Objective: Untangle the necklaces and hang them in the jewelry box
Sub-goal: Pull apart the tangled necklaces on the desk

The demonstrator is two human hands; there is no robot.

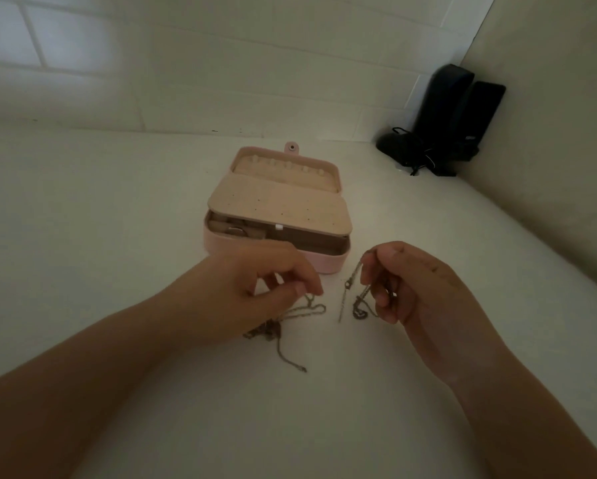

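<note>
A chain is being held up by the right hand, fingers curled round it, just in front of the near right corner of the jewelry box. One end is being left to dangle straight down toward the countertop; a small looped part is hanging beside it, close to the fingers.

A second chain is being pinched by the left hand between thumb and fingertips. From the pinch it is being trailed down and back toward the wrist, into a small knotted heap lying on the surface, with one loose tail running on toward the viewer.

The two held strands are being kept apart, no link between them showing; whether the heap holds more than one necklace cannot be told in this dim light.

The box is standing open beyond both hands, a row of pegs showing inside the raised lid, with a flat perforated panel below. The right hand's chain is judged nearer to free hanging; its long axis is already vertical, and the pegs lie ahead and slightly left of it. Dark objects are being left in the far right corner.
</note>
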